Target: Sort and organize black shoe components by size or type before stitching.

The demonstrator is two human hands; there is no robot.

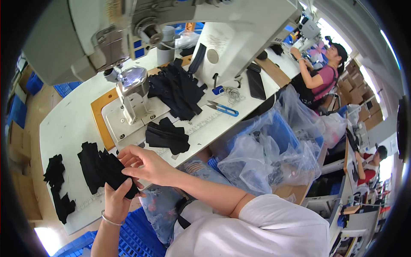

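Fabric piece (112, 170) between both hands (132, 180)

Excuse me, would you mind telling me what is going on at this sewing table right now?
A person at a white sewing table holds a black fabric piece in both hands, left hand gripping from below, right hand pinching its edge. More black pieces lie stacked beside the sewing machine, near blue-handled snips.

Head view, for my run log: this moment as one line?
left hand: grips black fabric piece | right hand: pinches same piece | sewing machine: idle
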